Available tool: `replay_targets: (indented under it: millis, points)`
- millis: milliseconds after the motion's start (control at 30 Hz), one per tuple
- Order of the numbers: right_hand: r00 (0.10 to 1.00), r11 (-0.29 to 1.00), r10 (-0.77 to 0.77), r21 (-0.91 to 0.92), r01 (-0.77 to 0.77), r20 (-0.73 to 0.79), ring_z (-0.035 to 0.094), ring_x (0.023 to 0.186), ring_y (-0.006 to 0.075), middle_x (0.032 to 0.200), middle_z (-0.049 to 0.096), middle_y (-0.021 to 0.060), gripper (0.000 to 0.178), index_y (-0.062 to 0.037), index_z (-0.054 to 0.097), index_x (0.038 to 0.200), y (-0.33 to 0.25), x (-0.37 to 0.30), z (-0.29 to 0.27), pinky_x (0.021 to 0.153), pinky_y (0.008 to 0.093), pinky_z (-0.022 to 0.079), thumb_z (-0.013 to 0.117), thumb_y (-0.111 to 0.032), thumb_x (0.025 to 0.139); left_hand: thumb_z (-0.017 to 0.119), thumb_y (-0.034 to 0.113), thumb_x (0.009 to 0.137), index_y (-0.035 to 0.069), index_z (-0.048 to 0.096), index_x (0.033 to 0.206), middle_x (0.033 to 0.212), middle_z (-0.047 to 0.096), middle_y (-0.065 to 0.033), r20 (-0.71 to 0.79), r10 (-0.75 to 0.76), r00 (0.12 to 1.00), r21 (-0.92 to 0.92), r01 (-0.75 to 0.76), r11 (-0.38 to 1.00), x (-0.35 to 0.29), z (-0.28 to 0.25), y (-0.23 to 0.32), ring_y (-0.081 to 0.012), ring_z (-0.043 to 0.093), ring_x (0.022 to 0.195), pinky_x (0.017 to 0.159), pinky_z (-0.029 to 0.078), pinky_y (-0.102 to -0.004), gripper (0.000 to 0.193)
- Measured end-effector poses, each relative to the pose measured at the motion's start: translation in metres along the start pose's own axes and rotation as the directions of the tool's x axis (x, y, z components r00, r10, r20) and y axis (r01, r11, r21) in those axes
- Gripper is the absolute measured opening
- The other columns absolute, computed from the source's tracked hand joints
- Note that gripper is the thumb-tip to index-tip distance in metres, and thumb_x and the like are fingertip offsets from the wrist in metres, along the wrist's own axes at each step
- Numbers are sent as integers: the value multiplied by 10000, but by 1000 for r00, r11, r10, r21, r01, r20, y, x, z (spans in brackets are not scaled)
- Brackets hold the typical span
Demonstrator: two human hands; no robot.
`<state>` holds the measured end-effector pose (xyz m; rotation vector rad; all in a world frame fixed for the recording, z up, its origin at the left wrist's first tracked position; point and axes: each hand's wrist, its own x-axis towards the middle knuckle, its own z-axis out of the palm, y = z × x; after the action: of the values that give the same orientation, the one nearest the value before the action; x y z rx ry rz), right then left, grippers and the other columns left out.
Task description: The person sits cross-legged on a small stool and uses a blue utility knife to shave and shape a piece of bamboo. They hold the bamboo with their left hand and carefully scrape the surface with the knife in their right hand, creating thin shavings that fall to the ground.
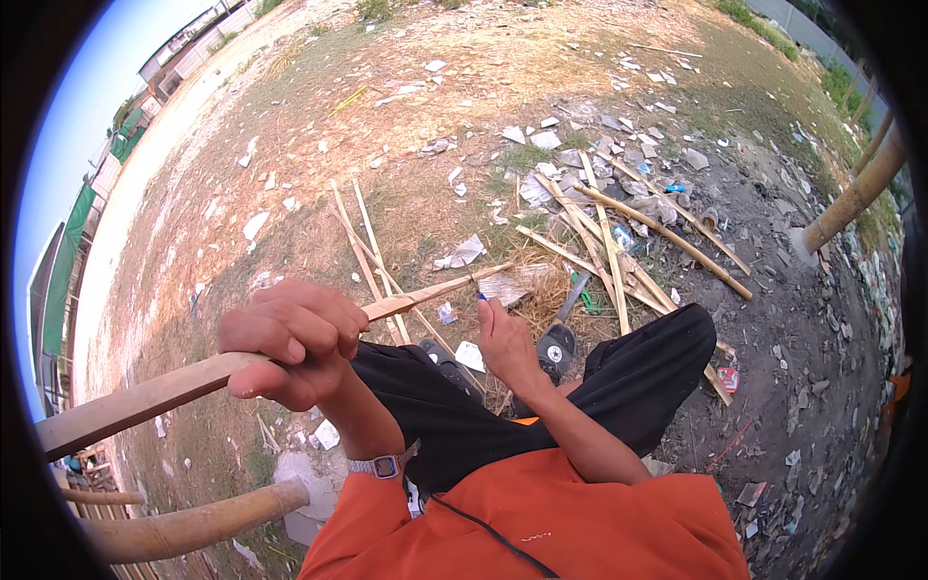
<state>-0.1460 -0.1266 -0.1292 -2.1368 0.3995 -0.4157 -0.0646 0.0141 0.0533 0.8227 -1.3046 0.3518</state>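
My left hand (pixel 295 338) is wrapped round a long squared wooden stick (pixel 145 404), which runs from the left edge up to a pointed tip in the middle. Close to that tip, my right hand (pixel 509 340) is closed on a small tool with a blue part (pixel 481 297). A thin dark piece of it meets the stick; its exact kind is too small to tell. Beside my right foot a grey, flat, blade-like piece (pixel 573 298) slants over the ground, its lower end near the sandal (pixel 556 350).
Split wooden strips (pixel 609 242) and a round bamboo pole (pixel 667 237) lie ahead to the right. More thin strips (pixel 367 242) lie ahead to the left. Thick bamboo posts stand at the right (pixel 855 203) and lower left (pixel 203 522). Broken pale pieces (pixel 546 140) litter the ground.
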Motion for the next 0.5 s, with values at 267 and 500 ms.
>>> replay_targets:
  millis: [267, 500]
  points:
    - [1000, 989, -15, 148, 16, -10, 555, 607, 482, 596, 552, 269, 359, -13, 517, 902, -8, -12, 9, 523, 543, 409, 346, -313, 999, 431, 487, 945, 66, 399, 785, 447, 414, -24, 29, 34, 999, -53, -33, 998, -1, 6, -1, -148, 453, 337, 328, 442, -299, 452]
    - [999, 999, -41, 36, 41, 4, 557, 572, 470, 562, 535, 265, 311, -34, 513, 879, -7, -9, 12, 497, 547, 407, 383, -292, 992, 384, 477, 964, 73, 394, 826, 451, 393, -19, -27, 26, 999, -43, -27, 999, -10, -14, 8, -151, 440, 334, 324, 432, -295, 427]
